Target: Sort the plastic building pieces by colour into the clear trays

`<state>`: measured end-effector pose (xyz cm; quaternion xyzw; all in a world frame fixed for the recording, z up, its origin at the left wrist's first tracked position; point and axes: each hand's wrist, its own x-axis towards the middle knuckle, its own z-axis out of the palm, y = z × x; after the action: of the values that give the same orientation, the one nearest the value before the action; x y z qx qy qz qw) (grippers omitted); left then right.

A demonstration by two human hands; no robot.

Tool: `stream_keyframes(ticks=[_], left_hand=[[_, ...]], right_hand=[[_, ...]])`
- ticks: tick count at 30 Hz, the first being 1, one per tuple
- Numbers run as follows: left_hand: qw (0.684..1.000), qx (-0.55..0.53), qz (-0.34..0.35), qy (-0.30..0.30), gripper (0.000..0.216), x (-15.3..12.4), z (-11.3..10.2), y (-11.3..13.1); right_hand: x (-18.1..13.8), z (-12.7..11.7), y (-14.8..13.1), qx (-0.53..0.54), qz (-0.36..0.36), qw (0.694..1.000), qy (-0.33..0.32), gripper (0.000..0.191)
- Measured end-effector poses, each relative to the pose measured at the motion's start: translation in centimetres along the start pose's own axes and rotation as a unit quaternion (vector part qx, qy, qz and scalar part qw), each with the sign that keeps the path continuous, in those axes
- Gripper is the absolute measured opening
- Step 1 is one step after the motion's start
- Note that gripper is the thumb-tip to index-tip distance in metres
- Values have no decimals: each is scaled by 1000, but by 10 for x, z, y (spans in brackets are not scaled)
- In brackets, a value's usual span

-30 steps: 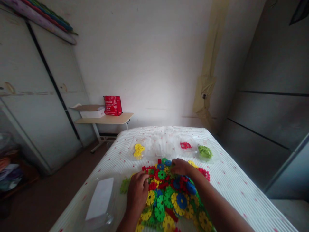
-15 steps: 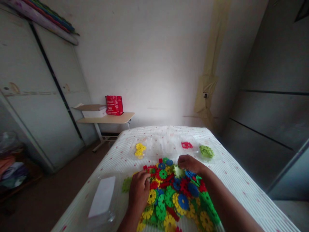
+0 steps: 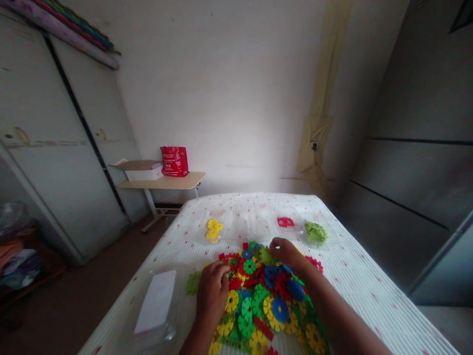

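Note:
A pile of plastic snowflake building pieces (image 3: 248, 291) in red, yellow, green and blue lies on the tablecloth in front of me. At the pile's far side, my right hand (image 3: 284, 250) pinches a light green square piece (image 3: 265, 255) by its edge. My left hand (image 3: 213, 286) rests at the pile's left edge with fingers curled. What may be under its fingers is hidden. A light green toothed piece (image 3: 192, 282) shows just left of that hand.
Along the far side, a clear divided tray (image 3: 258, 224) holds yellow pieces (image 3: 214, 230), red pieces (image 3: 286, 222) and light green pieces (image 3: 316, 232) in separate compartments. A clear plastic box (image 3: 173, 323) with a white sheet (image 3: 155, 301) stands at the left.
My right hand has shifted slightly left with the light green piece, which has tilted. Red pieces right of the right hand have come into view. My left hand stays almost still.

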<state>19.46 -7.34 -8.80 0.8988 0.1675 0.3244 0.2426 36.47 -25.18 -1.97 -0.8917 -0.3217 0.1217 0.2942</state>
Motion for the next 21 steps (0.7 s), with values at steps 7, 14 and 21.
stream_keyframes(ticks=[7, 14, 21], left_hand=[[1000, -6, -13, 1, 26, 0, -3, 4], [1000, -8, -13, 8, 27, 0, -4, 7], [1000, -5, -6, 7, 26, 0, -3, 5]], right_hand=[[6, 23, -11, -118, 57, 991, 39, 20], [2, 28, -17, -160, 85, 982, 60, 25], [3, 28, -20, -157, 80, 983, 48, 40]])
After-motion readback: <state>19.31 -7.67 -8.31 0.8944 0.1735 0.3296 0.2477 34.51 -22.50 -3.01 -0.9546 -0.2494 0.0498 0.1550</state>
